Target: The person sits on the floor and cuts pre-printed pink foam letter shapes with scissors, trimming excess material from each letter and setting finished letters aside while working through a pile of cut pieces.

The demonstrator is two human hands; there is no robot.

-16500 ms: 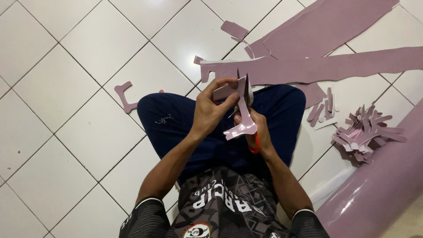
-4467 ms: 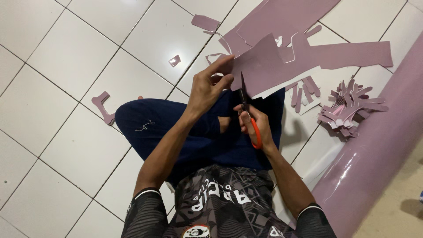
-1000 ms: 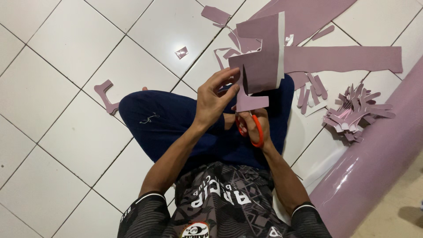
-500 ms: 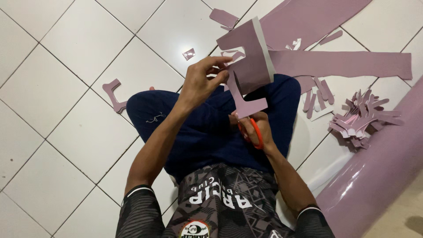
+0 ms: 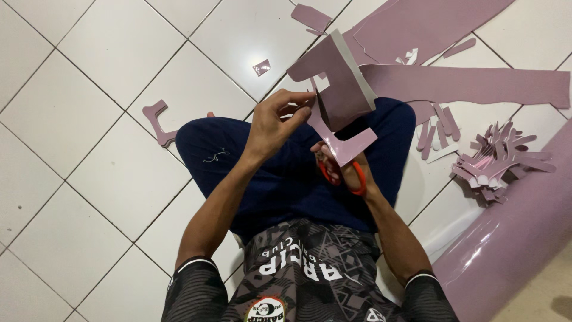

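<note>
A mauve offcut (image 5: 158, 122) is lying on the white tile floor (image 5: 89, 59), well out to the left of the left hand (image 5: 275, 121), just beside the person's knee. The left hand is hovering above the lap, its thumb and fingertips (image 5: 305, 111) pinching the left edge of a mauve sheet (image 5: 339, 89) and holding it up off the legs. The sheet is standing tilted, its pale back edge showing along the top right, and a cut tab of it is hanging down toward the right hand (image 5: 345, 173).

The right hand is sitting just below and to the right of the left one, its fingers curling closed through the orange handles of the scissors (image 5: 342, 173). The blades are hiding behind the sheet, so I cannot tell whether they are open.

A small scrap (image 5: 261, 67) and a larger one (image 5: 311, 16) are lying on the floor beyond the left hand. Long mauve strips (image 5: 476, 83) are stretching across the tiles beyond and to the right of the right hand. Further right, a heap of cut pieces (image 5: 497, 167) is resting near a glossy mauve roll (image 5: 512, 244).
</note>
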